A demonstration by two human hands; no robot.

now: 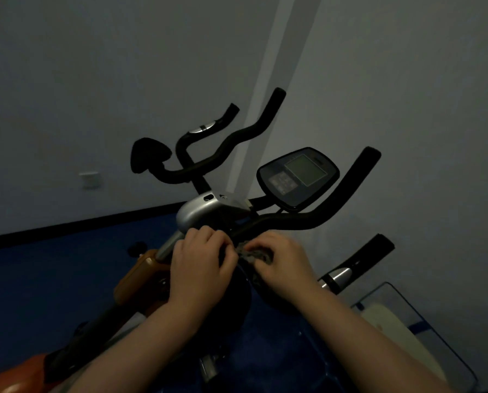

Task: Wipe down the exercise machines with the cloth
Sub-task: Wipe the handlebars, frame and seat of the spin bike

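Both hands, left (200, 262) and right (282, 262), curl knuckles-up, pinching the cloth (254, 255) between them.

Bike's handlebars (316, 219) are all black, frame (140, 276) is orange. Cloth (254, 255) looks grey, kinda mottled. Floor (52, 279) is deep blue.

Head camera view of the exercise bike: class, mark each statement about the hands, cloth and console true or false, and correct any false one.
1. Both hands hold the cloth. True: left hand and right hand grip it.
2. The console lies on the floor. False: it is mounted above the handlebar.
3. The cloth is draped over the console. False: it is bunched between the hands.
4. The floor is blue. True.
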